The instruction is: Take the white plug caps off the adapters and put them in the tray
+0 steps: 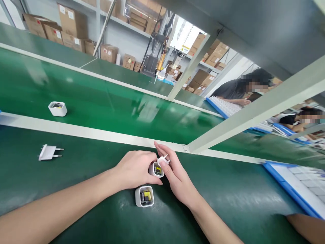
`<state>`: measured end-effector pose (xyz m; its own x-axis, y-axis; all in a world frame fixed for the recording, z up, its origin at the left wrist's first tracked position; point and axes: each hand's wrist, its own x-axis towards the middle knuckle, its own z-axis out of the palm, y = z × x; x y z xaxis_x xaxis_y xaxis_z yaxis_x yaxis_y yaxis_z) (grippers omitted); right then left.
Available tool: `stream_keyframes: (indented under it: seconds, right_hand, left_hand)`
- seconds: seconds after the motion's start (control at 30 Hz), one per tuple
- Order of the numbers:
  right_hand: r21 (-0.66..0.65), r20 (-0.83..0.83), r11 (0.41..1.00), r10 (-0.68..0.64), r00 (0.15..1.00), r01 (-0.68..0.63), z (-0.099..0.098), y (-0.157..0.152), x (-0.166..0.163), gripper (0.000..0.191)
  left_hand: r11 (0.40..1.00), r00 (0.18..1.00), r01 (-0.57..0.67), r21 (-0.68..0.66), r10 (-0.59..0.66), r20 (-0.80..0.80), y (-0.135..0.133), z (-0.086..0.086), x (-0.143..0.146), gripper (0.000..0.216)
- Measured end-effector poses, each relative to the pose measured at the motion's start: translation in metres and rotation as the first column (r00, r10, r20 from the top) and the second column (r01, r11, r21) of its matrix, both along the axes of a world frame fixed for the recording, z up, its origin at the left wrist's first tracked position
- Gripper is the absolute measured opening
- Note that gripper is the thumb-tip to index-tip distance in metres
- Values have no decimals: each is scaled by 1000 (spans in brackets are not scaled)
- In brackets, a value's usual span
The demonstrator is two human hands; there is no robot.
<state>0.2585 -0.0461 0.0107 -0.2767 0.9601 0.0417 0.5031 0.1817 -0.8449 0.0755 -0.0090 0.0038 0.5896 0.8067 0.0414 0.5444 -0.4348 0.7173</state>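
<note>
Left hand (135,169) grip closed round open charger housing (157,170), mouth up toward camera; right hand (177,179) pinches plug cap (162,159) touching housing's upper-right edge, prongs pointing up-right, away from it; both low over bench (76,162); second housing (144,196) just below.

Left hand (134,169) grips open white plastic charger shell (156,169); right hand (175,176) holds white two-pin plug cap (164,159) against it, above green table mat (76,189).

Dark green desk (83,189) wide open on left w/ only small white two-pin plug cap (48,152) there. White open-topped charger shell (144,196) at ctr; blue-edged tray (281,182) blocks right.
</note>
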Motion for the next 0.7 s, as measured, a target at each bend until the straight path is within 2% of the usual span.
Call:
stream_keyframes:
  seconds: [0.1,0.17,0.23,0.4,0.57,0.7]
  right_hand:
    - [78,107,993,-99,989,91,2,2,2,25]
    - [148,120,982,-134,984,115,2,3,4,21]
    - [185,116,980,-91,989,69,4,4,6,20]
    - [207,208,964,125,970,-168,12,9,11,15]
    - [263,306,933,163,938,-247,17,11,10,13]
    - [305,323,911,177,930,-279,18,10,10,9]
  left_hand:
    - [1000,999,-13,19,14,-30,1,-2,2,36]
    - [997,998,-21,70,25,-59,1,-5,3,32]
    - [995,997,-18,101,25,-67,0,-7,4,31]
    - [996,999,12,85,-9,-37,3,-10,3,32]
    - [996,999,41,75,-38,-39,5,-13,1,32]
    - [995,999,41,92,-37,-37,5,-13,1,30]
